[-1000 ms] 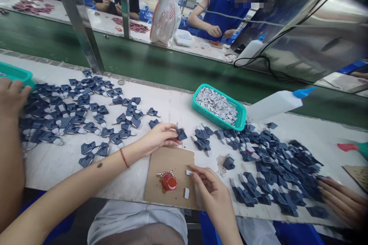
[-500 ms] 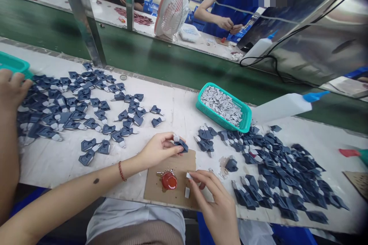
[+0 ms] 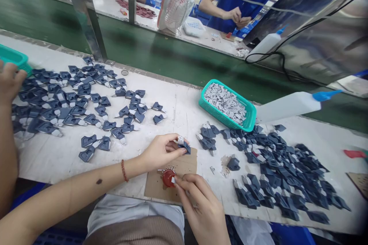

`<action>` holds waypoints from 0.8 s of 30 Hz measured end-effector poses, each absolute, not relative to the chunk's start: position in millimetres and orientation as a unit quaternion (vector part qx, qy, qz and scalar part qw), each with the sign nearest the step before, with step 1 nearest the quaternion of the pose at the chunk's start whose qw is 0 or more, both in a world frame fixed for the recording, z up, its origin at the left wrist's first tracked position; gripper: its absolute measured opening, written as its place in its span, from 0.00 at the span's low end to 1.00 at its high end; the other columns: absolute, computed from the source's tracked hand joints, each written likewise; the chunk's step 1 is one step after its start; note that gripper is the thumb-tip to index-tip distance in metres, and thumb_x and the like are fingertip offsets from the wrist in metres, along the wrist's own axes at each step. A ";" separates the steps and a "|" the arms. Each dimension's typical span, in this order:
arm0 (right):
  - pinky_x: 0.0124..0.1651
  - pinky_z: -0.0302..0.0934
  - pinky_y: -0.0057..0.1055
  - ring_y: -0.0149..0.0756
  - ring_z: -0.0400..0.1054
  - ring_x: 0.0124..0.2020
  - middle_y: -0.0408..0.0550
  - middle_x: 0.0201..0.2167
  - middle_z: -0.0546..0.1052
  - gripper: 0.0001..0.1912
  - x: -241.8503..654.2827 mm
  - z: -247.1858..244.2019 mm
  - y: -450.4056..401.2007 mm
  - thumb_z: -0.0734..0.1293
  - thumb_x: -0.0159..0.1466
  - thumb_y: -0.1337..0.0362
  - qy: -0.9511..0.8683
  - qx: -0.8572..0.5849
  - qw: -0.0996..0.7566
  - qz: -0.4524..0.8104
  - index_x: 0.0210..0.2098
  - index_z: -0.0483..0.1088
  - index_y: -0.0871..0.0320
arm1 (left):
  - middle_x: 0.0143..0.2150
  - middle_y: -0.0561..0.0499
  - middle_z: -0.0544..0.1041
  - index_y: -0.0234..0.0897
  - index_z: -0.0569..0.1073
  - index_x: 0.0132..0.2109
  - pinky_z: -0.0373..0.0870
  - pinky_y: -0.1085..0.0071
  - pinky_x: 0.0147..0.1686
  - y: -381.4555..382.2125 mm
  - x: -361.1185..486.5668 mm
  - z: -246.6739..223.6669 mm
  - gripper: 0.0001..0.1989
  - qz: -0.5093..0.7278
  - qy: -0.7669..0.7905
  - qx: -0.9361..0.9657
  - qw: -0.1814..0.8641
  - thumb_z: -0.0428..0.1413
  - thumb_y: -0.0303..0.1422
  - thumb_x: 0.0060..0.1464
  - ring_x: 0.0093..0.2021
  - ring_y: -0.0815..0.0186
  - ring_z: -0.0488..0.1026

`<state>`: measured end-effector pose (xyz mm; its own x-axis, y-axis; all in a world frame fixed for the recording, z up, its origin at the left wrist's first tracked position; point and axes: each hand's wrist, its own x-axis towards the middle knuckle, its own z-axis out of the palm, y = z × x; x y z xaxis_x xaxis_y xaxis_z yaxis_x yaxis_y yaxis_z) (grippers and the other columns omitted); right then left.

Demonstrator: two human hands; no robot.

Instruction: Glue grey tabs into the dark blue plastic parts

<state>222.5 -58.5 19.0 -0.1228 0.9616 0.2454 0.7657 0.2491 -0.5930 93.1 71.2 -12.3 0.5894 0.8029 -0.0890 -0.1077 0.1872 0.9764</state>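
Note:
Between thumb and fingers, my left hand point(image 3: 161, 152) grips a dark blue plastic part point(image 3: 184, 146) with a pale grey tip, held above the cardboard point(image 3: 188, 164). My right hand point(image 3: 201, 199) pinches a small white piece point(image 3: 173, 180) at the edge of a red cap point(image 3: 167, 178) with shiny liquid in it. The cap stands on the cardboard, where liquid is spilled around it. Right of the cardboard sits a single blue part point(image 3: 233, 162). My right hand covers the cardboard's lower right corner.
Blue parts lie in a left pile point(image 3: 77, 111) and a right pile point(image 3: 276, 168). A green basket point(image 3: 204, 103) holds small grey pieces; beside it leans a white bottle point(image 3: 290, 106) with a blue nozzle. Another person's hand point(image 3: 10, 80) is at far left. Co-workers sit across the green strip point(image 3: 138, 51).
My right hand has moved left with the white piece, from the cardboard's right side to the red cap. My left hand still holds the blue part, slightly further right.

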 end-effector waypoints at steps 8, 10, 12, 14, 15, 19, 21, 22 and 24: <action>0.40 0.67 0.26 0.33 0.72 0.37 0.48 0.34 0.73 0.07 220.8 21.8 -57.4 0.62 0.68 0.71 -0.739 -0.581 0.296 0.167 0.40 0.71 0.56 | 0.39 0.45 0.80 0.32 0.74 0.42 0.75 0.70 0.39 71.9 93.8 -13.1 0.09 0.325 0.321 0.547 0.702 0.59 0.30 0.53 0.39 0.62 0.78; 0.41 0.67 0.26 0.33 0.72 0.37 0.48 0.35 0.73 0.07 221.8 22.0 -56.9 0.62 0.68 0.71 -0.738 -0.587 0.291 0.164 0.40 0.71 0.56 | 0.40 0.44 0.80 0.31 0.74 0.43 0.75 0.70 0.39 71.9 93.8 -12.3 0.10 0.326 0.323 0.547 0.700 0.59 0.29 0.53 0.40 0.62 0.78; 0.41 0.67 0.26 0.33 0.72 0.37 0.48 0.35 0.73 0.07 223.0 22.7 -56.6 0.62 0.69 0.71 -0.738 -0.588 0.285 0.169 0.40 0.71 0.56 | 0.41 0.44 0.80 0.31 0.75 0.44 0.75 0.70 0.40 71.7 93.8 -11.4 0.10 0.328 0.323 0.547 0.699 0.58 0.29 0.53 0.41 0.62 0.78; 0.40 0.67 0.26 0.33 0.72 0.37 0.47 0.35 0.73 0.07 223.9 23.7 -56.5 0.62 0.69 0.70 -0.738 -0.589 0.280 0.175 0.39 0.71 0.56 | 0.42 0.44 0.80 0.31 0.75 0.44 0.75 0.70 0.40 71.5 93.8 -11.0 0.10 0.329 0.322 0.547 0.699 0.58 0.28 0.53 0.41 0.62 0.78; 0.40 0.67 0.25 0.33 0.72 0.37 0.47 0.35 0.73 0.07 224.1 24.0 -56.4 0.62 0.69 0.70 -0.737 -0.590 0.279 0.175 0.39 0.71 0.56 | 0.42 0.44 0.80 0.31 0.75 0.44 0.75 0.70 0.40 71.4 93.9 -11.0 0.10 0.328 0.321 0.548 0.699 0.58 0.28 0.54 0.41 0.62 0.78; 0.40 0.67 0.26 0.33 0.72 0.37 0.48 0.35 0.74 0.07 221.9 23.4 -54.8 0.62 0.68 0.71 -0.732 -0.592 0.288 0.172 0.40 0.72 0.56 | 0.41 0.44 0.81 0.31 0.75 0.43 0.75 0.71 0.38 71.1 93.9 -11.8 0.09 0.323 0.322 0.552 0.698 0.59 0.28 0.53 0.39 0.63 0.78; 0.39 0.67 0.26 0.33 0.72 0.36 0.48 0.34 0.74 0.07 220.5 23.5 -53.6 0.62 0.68 0.71 -0.732 -0.586 0.296 0.182 0.39 0.72 0.56 | 0.41 0.45 0.81 0.31 0.76 0.43 0.75 0.72 0.37 71.1 93.8 -11.8 0.10 0.321 0.322 0.557 0.695 0.59 0.28 0.53 0.38 0.64 0.78; 0.39 0.67 0.26 0.34 0.72 0.36 0.48 0.34 0.74 0.07 220.5 24.1 -53.0 0.63 0.68 0.71 -0.729 -0.586 0.300 0.190 0.38 0.73 0.56 | 0.40 0.45 0.81 0.32 0.76 0.43 0.74 0.72 0.37 71.1 93.7 -11.5 0.10 0.321 0.322 0.559 0.693 0.59 0.27 0.53 0.37 0.64 0.78; 0.39 0.67 0.26 0.33 0.73 0.36 0.47 0.33 0.75 0.07 222.9 25.6 -52.0 0.64 0.67 0.70 -0.713 -0.589 0.313 0.217 0.37 0.74 0.56 | 0.40 0.45 0.80 0.31 0.76 0.43 0.74 0.72 0.37 71.2 93.6 -10.6 0.10 0.320 0.323 0.563 0.690 0.59 0.27 0.53 0.38 0.64 0.78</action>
